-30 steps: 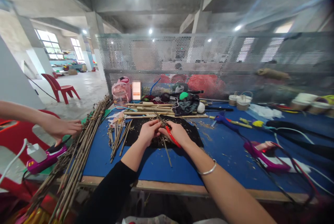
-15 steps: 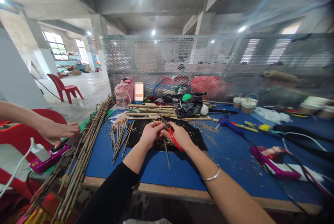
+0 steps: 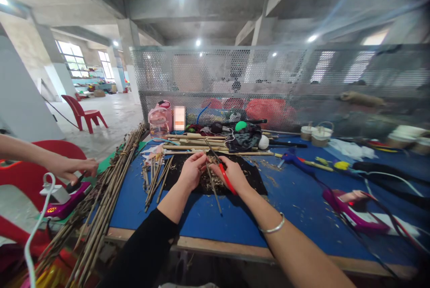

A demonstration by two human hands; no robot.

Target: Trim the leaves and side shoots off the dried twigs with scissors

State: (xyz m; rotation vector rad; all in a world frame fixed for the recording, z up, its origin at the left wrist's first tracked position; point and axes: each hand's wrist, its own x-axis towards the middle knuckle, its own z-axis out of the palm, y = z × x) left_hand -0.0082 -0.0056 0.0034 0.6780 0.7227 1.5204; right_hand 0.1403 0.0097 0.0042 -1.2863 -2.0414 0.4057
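Observation:
My left hand (image 3: 192, 170) pinches a thin dry stick (image 3: 214, 189) that slants down toward me over a black mat (image 3: 255, 179). My right hand (image 3: 231, 174) is closed round red-handled cutters (image 3: 227, 179), their blades meeting the stick near my left fingertips. Both hands hover above a heap of wood shavings (image 3: 210, 183) on the mat. The mat lies on a blue tabletop (image 3: 285, 200).
A long bundle of sticks (image 3: 107, 189) lies along the table's left edge. Another person's hand (image 3: 75, 168) reaches to a purple tool (image 3: 63, 203) at the left. More bamboo pieces (image 3: 191, 142), a pink jug (image 3: 159, 119), a purple glue gun (image 3: 352, 209) with cables, and a perforated metal screen (image 3: 268, 82) behind.
The stick has tilted more upright in my hands and slid slightly. The other person's hand drew back left onto the purple tool. The camera shifted slightly.

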